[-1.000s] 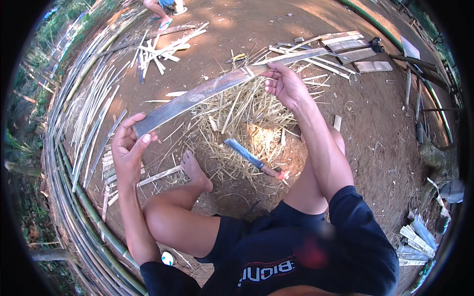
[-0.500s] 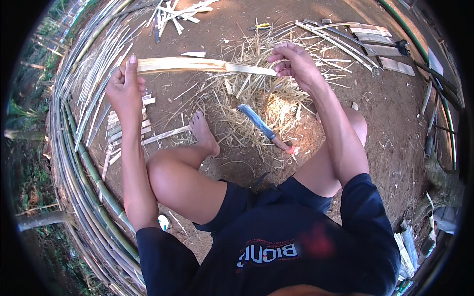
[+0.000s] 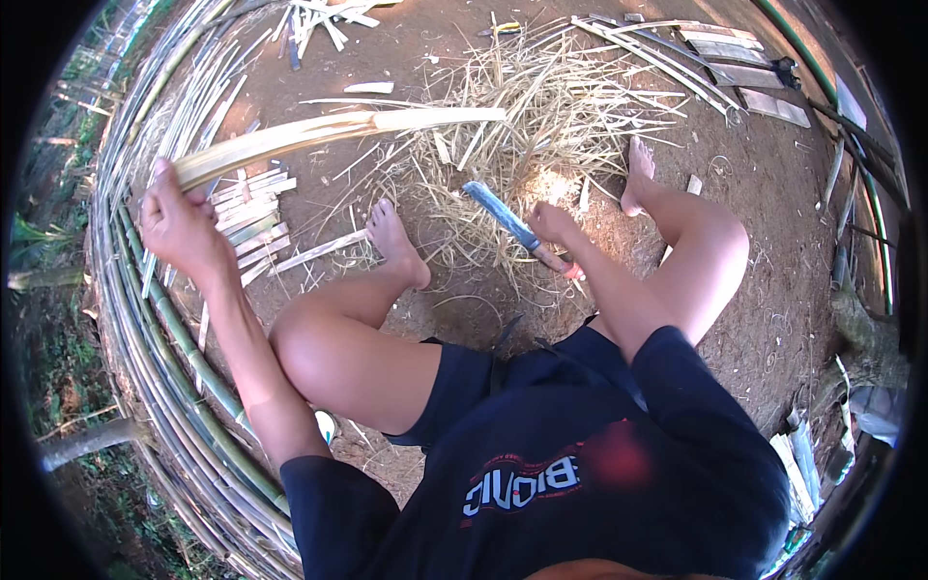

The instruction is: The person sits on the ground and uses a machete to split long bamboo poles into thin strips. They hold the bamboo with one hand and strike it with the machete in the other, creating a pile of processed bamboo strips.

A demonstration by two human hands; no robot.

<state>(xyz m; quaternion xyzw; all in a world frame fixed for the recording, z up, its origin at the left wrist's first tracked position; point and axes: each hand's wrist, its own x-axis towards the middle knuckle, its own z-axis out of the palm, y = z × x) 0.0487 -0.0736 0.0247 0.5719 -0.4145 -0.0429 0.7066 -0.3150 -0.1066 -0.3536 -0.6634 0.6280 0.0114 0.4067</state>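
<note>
A long, pale split bamboo strip (image 3: pixel 280 138) slants up to the right from my left hand (image 3: pixel 188 232). The hand is closed round its near left end, thumb on top. A dark band crosses the strip past its middle, and its right end hangs free over a heap of shavings (image 3: pixel 512 92). Low at the centre, my right hand (image 3: pixel 556 222) is beside a machete (image 3: pixel 501 215) with a bluish blade and a wooden handle with a reddish end. The right hand's fingers are bent and mostly hidden, so their grip does not show.
Cut bamboo slats (image 3: pixel 256 208) lie in a row near my left foot (image 3: pixel 389 232). Long green bamboo poles (image 3: pixel 188 348) curve along the left side. More cut pieces (image 3: pixel 329 21) lie at the far left, and flat boards (image 3: pixel 739 74) at the far right.
My right hand has let go of the strip's right end and dropped down beside the machete. My left hand has moved left and nearer, tilting the strip.
</note>
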